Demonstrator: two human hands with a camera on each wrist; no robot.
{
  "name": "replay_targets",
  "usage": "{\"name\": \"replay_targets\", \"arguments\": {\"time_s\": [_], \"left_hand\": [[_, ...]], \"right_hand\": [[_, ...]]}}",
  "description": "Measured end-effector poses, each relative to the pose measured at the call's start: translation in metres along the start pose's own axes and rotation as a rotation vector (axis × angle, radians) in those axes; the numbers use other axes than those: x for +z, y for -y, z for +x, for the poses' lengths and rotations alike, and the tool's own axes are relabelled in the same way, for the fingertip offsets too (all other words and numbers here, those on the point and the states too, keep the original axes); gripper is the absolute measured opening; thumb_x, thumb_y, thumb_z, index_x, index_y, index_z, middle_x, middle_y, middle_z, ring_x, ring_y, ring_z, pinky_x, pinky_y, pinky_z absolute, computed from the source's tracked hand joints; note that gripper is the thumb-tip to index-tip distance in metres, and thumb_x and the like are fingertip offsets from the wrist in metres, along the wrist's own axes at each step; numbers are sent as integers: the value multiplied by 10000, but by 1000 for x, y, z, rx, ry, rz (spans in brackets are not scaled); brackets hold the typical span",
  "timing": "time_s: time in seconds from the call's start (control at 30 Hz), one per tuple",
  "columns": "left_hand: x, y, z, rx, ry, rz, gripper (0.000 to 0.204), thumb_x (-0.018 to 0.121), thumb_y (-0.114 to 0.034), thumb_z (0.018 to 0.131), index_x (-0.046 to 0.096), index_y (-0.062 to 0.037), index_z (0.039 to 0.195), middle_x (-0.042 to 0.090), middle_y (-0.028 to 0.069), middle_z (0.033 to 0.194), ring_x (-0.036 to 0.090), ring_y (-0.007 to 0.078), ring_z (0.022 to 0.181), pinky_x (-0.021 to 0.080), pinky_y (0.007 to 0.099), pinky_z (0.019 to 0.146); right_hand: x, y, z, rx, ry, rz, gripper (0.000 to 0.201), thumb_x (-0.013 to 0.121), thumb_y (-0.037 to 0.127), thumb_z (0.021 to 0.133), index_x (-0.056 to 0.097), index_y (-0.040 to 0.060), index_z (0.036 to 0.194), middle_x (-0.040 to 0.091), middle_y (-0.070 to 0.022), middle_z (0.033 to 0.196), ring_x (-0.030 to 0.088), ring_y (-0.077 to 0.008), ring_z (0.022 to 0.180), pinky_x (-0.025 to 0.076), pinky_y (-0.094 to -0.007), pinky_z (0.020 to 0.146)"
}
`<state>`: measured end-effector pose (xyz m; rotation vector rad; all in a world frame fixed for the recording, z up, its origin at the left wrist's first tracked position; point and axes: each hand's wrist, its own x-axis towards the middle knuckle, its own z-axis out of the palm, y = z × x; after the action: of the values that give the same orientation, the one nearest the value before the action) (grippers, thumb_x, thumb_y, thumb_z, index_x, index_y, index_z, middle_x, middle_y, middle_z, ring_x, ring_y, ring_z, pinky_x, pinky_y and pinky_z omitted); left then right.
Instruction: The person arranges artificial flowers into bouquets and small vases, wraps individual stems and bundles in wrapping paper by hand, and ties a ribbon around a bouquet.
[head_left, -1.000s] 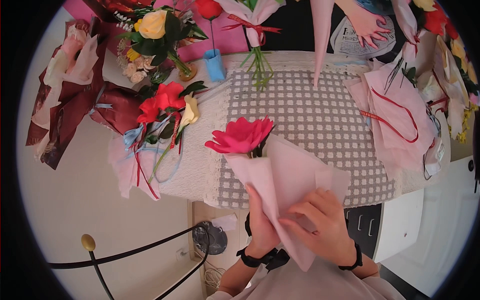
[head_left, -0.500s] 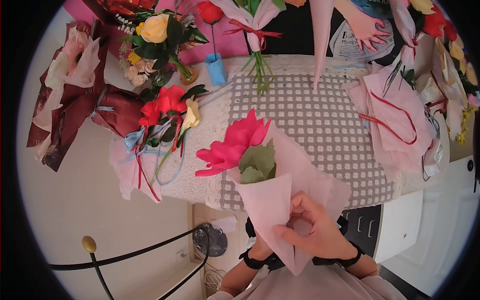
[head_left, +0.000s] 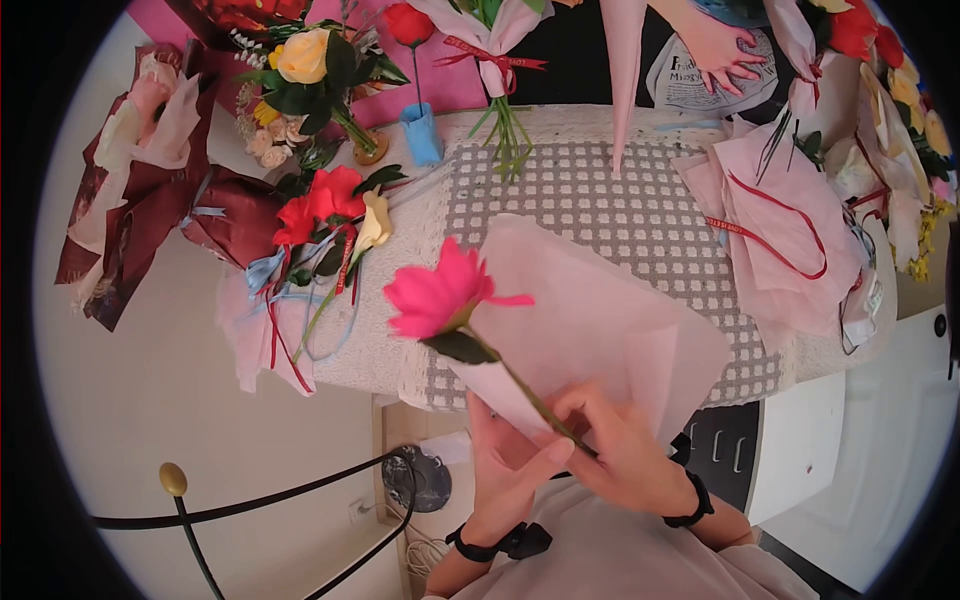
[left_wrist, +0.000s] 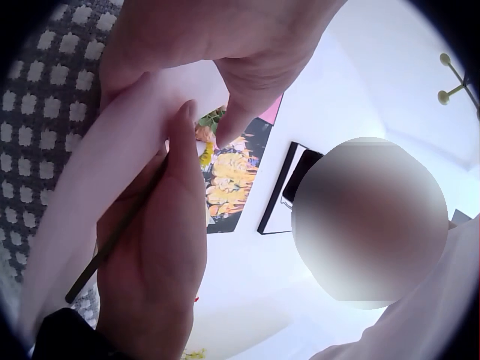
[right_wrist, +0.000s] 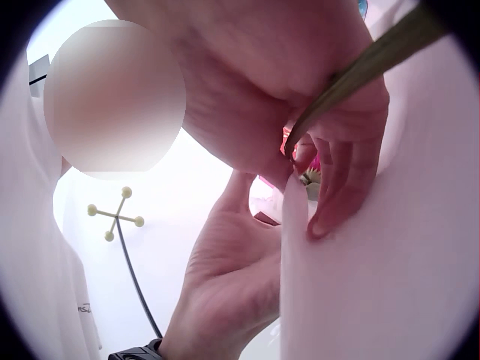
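A bright pink artificial flower [head_left: 437, 290] leans to the left, its green stem [head_left: 512, 378] running across a sheet of pale pink wrapping paper [head_left: 610, 310]. My right hand [head_left: 628, 462] pinches the lower stem between thumb and fingers. In the left wrist view, the stem's end [left_wrist: 90, 277] pokes out along the right palm. My left hand [head_left: 502, 478] holds the paper's lower left side, its fingers partly hidden behind the sheet. Both hands meet close together at the paper's edge [right_wrist: 294, 217] in the right wrist view.
A grey checked cloth [head_left: 560, 190] covers the table. Red flowers with ribbons [head_left: 325, 205] lie left; stacked pink paper [head_left: 785, 215] lies right. A blue holder [head_left: 421, 135] carries a red rose. Another person's hand [head_left: 722, 55] rests on printed paper at the back.
The paper, earlier folded around the flower, has spread out behind it. The flower has tipped with its stem now showing in front, and my right fingers have moved onto the stem.
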<state>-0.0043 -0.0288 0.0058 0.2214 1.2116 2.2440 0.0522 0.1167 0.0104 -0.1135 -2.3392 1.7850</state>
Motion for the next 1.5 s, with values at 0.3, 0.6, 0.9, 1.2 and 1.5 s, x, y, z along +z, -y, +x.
{"name": "replay_targets", "arguments": {"time_s": [0.3, 0.6, 0.9, 1.2, 1.5], "left_hand": [[12, 5, -7, -32, -234, 182, 537, 708, -120, 930, 505, -16, 1416, 622, 100, 1254, 621, 213, 1158, 507, 381, 990], [-10, 5, 11, 26, -515, -15, 584, 595, -241, 1071, 387, -1, 1562, 520, 115, 1513, 534, 258, 1356, 437, 436, 1131], [-9, -17, 26, 52, -523, 116, 550, 649, -211, 1057, 454, 9, 1521, 587, 133, 1444, 590, 250, 1288, 486, 408, 1074], [-3, -9, 21, 63, -562, 59, 588, 657, -221, 1053, 409, -40, 1554, 553, 104, 1470, 549, 246, 1326, 455, 427, 1114], [8, -3, 18, 54, -528, -52, 508, 610, -229, 1092, 437, -31, 1526, 557, 90, 1472, 556, 201, 1329, 467, 386, 1098]], "right_hand": [[-18, 11, -8, 20, 89, 231, 193, 596, 38, 1052, 474, -3, 1196, 647, -207, 1370, 736, -374, 1058, 596, -425, 898], [-87, -1, -26, 215, -366, 249, 94, 492, 71, 1116, 471, 15, 1189, 675, -207, 1333, 639, -250, 1267, 544, -375, 995], [-158, -1, -54, 112, -802, -376, 86, 623, -8, 1017, 646, -56, 1084, 745, -112, 999, 700, -148, 885, 544, -284, 800], [-151, 1, -15, -50, -799, -1019, 292, 712, -18, 900, 689, 8, 1190, 638, -163, 1278, 631, -334, 1144, 504, -423, 958], [-76, 36, -32, -381, 271, -829, 770, 859, 344, 719, 622, 152, 1426, 544, -141, 1538, 546, -295, 1392, 402, -466, 1162]]}}
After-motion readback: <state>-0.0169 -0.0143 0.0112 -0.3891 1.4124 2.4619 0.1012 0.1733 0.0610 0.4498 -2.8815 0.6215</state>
